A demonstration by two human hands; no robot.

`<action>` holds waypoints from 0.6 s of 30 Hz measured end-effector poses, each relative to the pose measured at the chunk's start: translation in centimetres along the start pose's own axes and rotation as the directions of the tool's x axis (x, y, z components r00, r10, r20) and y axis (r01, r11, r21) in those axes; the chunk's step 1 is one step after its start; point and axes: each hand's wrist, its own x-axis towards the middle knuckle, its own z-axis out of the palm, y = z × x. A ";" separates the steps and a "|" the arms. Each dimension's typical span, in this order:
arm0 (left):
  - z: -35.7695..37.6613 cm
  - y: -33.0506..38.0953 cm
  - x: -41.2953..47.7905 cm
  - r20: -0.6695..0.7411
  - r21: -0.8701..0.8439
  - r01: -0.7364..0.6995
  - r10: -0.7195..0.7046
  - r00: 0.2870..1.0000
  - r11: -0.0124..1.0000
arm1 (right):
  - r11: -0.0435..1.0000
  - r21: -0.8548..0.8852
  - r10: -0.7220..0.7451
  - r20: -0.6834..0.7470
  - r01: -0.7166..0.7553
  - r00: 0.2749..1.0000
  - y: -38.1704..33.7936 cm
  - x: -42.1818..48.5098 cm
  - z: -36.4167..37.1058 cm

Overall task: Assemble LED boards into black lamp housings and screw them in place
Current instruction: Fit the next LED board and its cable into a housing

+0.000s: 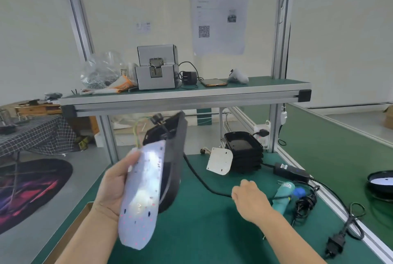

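LED board: white, long, blurred, gripped by the left hand against a black housing, raised above the green table | glare hides its details | right hand is curled over a black cable, grasp cannot be told | a teal screwdriver lies just beside; stacked housings are seen behind.
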 end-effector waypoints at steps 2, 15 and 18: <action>0.0 -0.8 0.1 0.032 0.055 0.058 -0.060 0.998 0.997 | 0.984 0.175 -0.033 -0.069 0.044 0.997 -1.0 0.1 -0.6; 0.9 -4.4 0.5 0.064 0.170 0.056 -0.068 0.996 0.984 | 0.301 0.923 -0.085 -0.226 0.241 0.970 -7.8 -1.4 -3.2; 1.3 -4.9 0.5 0.008 0.170 0.042 -0.044 0.999 0.985 | 0.332 0.921 -0.130 -0.169 0.204 0.977 -7.2 -0.9 -2.3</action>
